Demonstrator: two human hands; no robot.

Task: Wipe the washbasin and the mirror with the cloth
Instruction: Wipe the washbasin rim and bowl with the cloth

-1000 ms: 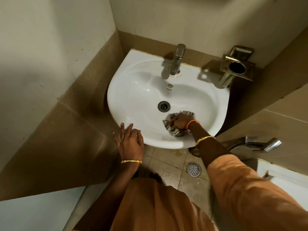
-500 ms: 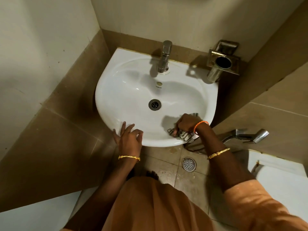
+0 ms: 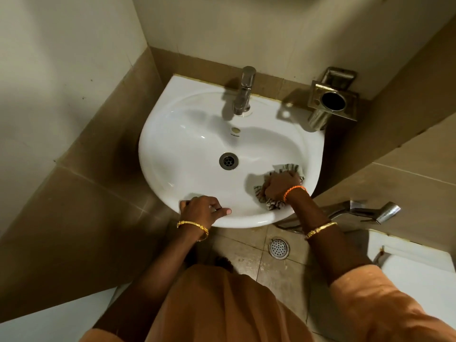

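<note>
A white washbasin (image 3: 187, 144) hangs in the corner, with a steel tap (image 3: 244, 91) at its back and a drain (image 3: 229, 160) in the bowl. My right hand (image 3: 280, 185) presses a striped cloth (image 3: 288, 167) against the bowl's right inner slope, near the front rim. My left hand (image 3: 201, 211) grips the basin's front rim at the left, thumb lying along the edge. The mirror is out of view.
A steel tumbler holder (image 3: 332, 101) is fixed to the wall right of the tap. A hand-spray nozzle (image 3: 375, 212) hangs at the right, above a white toilet tank (image 3: 417, 265). A floor drain (image 3: 278, 248) lies under the basin. Tiled walls close in on both sides.
My right hand has swept the cloth from the bowl's front edge up and rightward along the inner slope. My left hand has curled from flat fingers into a grip on the rim.
</note>
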